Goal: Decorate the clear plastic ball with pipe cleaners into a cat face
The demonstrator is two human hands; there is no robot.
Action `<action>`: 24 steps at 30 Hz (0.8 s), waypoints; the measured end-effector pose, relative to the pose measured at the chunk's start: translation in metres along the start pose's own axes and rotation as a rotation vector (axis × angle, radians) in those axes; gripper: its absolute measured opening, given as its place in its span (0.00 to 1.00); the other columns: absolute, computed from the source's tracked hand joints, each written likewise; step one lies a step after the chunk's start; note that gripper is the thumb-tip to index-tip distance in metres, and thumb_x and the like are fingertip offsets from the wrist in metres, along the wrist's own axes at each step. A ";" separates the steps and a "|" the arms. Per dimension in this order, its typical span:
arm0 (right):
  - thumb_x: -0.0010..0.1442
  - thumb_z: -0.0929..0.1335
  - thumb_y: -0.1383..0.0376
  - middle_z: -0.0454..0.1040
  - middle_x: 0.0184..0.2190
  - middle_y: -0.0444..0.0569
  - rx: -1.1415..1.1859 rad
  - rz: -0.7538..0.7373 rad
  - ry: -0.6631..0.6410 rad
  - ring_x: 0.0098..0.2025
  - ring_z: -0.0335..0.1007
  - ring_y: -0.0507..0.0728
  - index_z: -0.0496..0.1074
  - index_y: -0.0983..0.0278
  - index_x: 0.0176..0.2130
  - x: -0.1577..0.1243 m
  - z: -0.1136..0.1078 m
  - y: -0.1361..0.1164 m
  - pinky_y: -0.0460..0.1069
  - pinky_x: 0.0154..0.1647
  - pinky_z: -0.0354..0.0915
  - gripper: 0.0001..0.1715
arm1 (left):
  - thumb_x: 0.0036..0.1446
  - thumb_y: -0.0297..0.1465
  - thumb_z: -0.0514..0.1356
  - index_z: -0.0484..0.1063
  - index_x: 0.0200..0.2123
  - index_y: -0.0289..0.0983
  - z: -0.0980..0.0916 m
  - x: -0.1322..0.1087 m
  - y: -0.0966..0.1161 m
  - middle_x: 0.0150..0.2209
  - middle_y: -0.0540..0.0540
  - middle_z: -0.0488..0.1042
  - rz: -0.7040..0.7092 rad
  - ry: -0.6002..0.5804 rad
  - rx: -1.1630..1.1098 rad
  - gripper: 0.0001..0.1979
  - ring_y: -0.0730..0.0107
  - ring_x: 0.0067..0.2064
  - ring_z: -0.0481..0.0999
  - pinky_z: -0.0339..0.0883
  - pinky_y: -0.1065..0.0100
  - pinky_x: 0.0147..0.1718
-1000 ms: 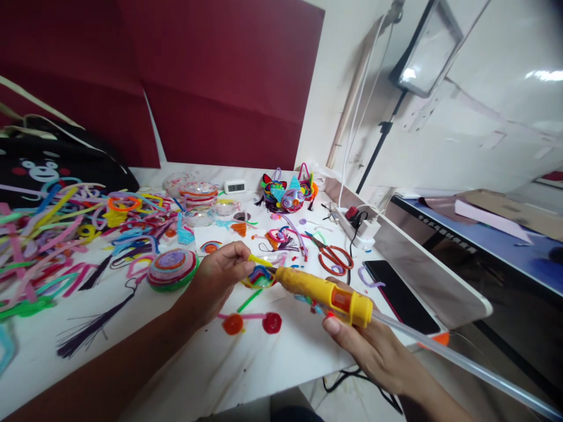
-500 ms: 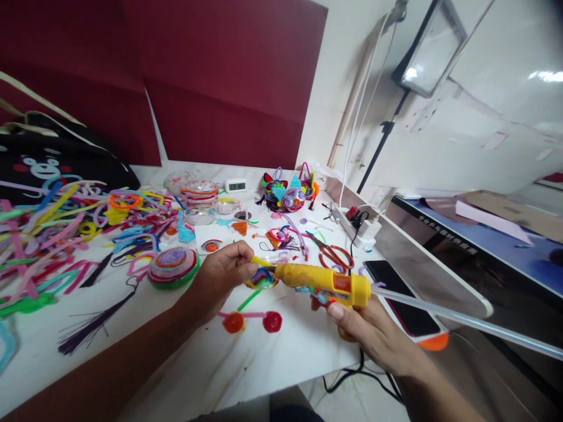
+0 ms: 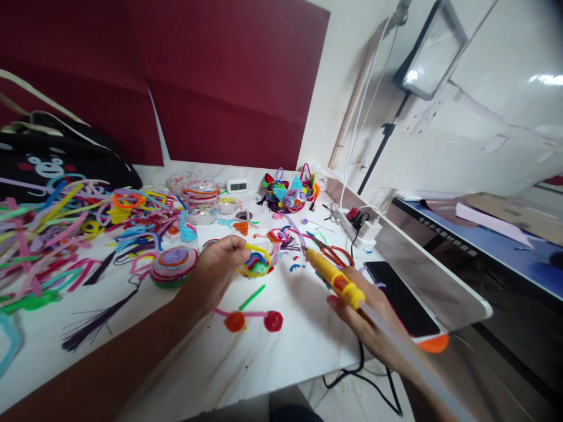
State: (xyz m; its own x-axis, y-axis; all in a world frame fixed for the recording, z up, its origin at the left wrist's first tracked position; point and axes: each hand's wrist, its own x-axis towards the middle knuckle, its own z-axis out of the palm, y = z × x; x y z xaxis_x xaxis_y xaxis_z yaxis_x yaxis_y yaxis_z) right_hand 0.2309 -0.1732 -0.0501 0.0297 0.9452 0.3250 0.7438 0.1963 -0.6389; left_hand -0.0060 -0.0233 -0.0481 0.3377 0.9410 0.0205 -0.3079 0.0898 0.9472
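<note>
My left hand (image 3: 217, 264) pinches a small multicoloured pipe-cleaner piece (image 3: 255, 261) with a yellow rim, held just above the white table (image 3: 281, 351). My right hand (image 3: 367, 319) grips a yellow hot glue gun (image 3: 334, 278) with a clear glue stick (image 3: 409, 357) trailing from its back. The gun's nozzle points up and left, a short gap to the right of the piece, not touching it.
Red-handled scissors (image 3: 332, 253), a black phone (image 3: 398, 299) and a power strip (image 3: 363, 225) lie to the right. A pile of coloured pipe cleaners (image 3: 53, 234), a coiled disc (image 3: 173, 264), a red-and-orange pom piece (image 3: 253, 321), glass dishes (image 3: 200, 193) and a finished figure (image 3: 288, 193) crowd the table.
The glue gun has pulled away to the right from the piece and swung so that its nozzle points up-left. My left hand has turned the piece, its yellow rim now showing.
</note>
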 end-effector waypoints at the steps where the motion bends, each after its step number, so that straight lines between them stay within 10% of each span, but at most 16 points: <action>1: 0.63 0.66 0.59 0.70 0.35 0.49 -0.036 -0.014 -0.021 0.34 0.68 0.57 0.67 0.60 0.43 0.001 0.002 0.003 0.51 0.34 0.67 0.09 | 0.41 0.31 0.69 0.69 0.27 0.36 0.001 0.000 0.001 0.23 0.52 0.73 0.006 0.009 -0.012 0.11 0.75 0.26 0.70 0.61 0.73 0.28; 11: 0.56 0.68 0.70 0.70 0.46 0.59 -0.323 -0.029 -0.169 0.45 0.71 0.64 0.68 0.68 0.49 0.009 0.021 0.031 0.59 0.45 0.69 0.19 | 0.41 0.32 0.68 0.69 0.29 0.36 0.004 -0.003 0.002 0.24 0.53 0.73 0.025 0.064 -0.007 0.12 0.74 0.27 0.70 0.62 0.73 0.29; 24: 0.58 0.71 0.58 0.74 0.34 0.47 0.134 -0.066 0.102 0.29 0.66 0.52 0.71 0.64 0.41 0.061 0.047 -0.056 0.48 0.31 0.63 0.14 | 0.43 0.34 0.67 0.68 0.29 0.37 0.003 -0.005 -0.003 0.24 0.53 0.70 0.084 0.032 0.085 0.12 0.72 0.27 0.69 0.60 0.71 0.28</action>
State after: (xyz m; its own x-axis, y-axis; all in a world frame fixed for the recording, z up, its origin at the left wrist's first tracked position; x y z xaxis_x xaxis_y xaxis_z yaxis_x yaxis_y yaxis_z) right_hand 0.1601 -0.1146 -0.0274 0.0566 0.8990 0.4342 0.6506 0.2966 -0.6991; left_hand -0.0039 -0.0296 -0.0504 0.2846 0.9542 0.0922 -0.2571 -0.0167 0.9662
